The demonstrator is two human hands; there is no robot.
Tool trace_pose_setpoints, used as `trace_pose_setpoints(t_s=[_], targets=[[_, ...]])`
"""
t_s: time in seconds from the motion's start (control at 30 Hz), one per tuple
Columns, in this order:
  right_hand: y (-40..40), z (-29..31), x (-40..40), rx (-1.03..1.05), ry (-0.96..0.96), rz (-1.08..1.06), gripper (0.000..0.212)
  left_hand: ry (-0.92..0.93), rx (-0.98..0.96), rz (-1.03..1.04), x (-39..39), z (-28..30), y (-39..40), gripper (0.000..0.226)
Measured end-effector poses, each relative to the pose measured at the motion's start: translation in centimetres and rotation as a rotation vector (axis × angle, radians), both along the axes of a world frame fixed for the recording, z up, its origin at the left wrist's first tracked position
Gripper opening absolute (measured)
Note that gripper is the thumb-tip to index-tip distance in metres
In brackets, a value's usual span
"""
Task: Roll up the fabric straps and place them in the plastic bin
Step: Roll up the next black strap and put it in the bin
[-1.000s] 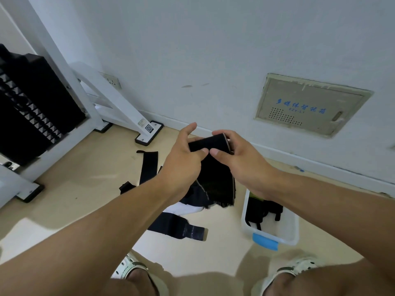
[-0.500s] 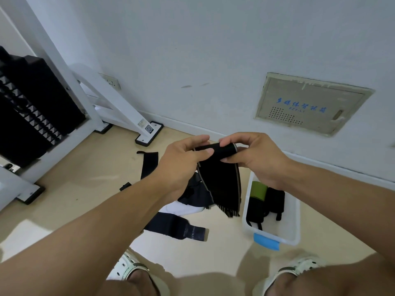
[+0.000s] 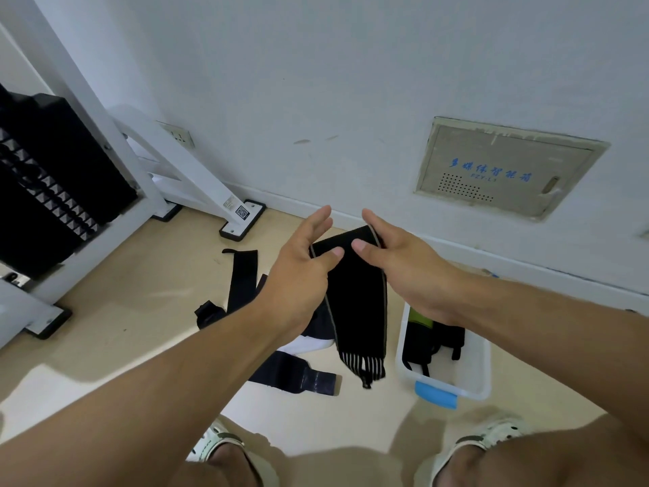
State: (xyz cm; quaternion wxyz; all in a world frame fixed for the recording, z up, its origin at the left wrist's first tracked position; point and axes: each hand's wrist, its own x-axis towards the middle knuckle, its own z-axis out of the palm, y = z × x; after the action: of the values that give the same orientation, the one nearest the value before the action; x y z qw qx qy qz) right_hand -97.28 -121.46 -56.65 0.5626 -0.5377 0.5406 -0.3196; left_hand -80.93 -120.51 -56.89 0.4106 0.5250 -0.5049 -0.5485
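I am holding a black strap (image 3: pixel 354 297) up in front of me, its top edge running crosswise between my two hands and its long axis hanging straight down from my fingers to a striped, fringed end. My left hand (image 3: pixel 298 272) is pinching the top left corner with the thumb pressing on the near face, while the other fingers are stretching out straight and barely touching the cloth. My right hand (image 3: pixel 404 261) is doing the same at the top right corner, thumb on the front, fingers extended behind. Both hands are equally near the top edge, so I judge the roll should be turning downward along the hanging length, thumbs feeding the edge over. The plastic bin (image 3: pixel 474 377) is sitting below and to the right of my right fingers, nearer that hand, and already holding a green roll (image 3: pixel 419 323) and some dark rolls beside it. More straps (image 3: pixel 242 279) are lying on the floor (image 3: pixel 123 311) below and left of my left fingers, with a dark blue one (image 3: pixel 295 376) under the hanging tail. Nothing is standing between the strap and the bin; the dangling tail could be brushing the floor pile.
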Motion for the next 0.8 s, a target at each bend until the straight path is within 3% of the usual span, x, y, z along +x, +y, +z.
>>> trace_pose_setpoints(t_s=[0.17,0.33,0.43,0.57,0.67,0.8], targets=[[0.4,0.6,-0.3,-0.255,0.176,0.119,0.067,0.026,0.134,-0.102,0.2,-0.4,0.2,0.054],[-0.5,1.1,-2.0,-0.222,0.100,-0.104,0.050,-0.138,0.191,-0.199,0.8,0.2,-0.2,0.023],[-0.4,1.0,-2.2,-0.203,0.092,-0.012,0.037,-0.153,0.214,-0.302,1.4,0.1,-0.3,0.038],[-0.8,0.3,-2.1,-0.214,0.159,0.114,0.034,-0.238,0.146,-0.245,1.3,-0.2,-0.4,0.026],[-1.6,-0.7,-3.5,-0.072,0.302,0.317,0.041,-0.428,0.059,-0.135,1.4,-0.3,-0.8,0.026],[-1.9,-2.4,-5.9,0.127,0.526,0.547,0.028,-0.698,0.001,-0.013,3.0,-1.2,-2.2,0.030]])
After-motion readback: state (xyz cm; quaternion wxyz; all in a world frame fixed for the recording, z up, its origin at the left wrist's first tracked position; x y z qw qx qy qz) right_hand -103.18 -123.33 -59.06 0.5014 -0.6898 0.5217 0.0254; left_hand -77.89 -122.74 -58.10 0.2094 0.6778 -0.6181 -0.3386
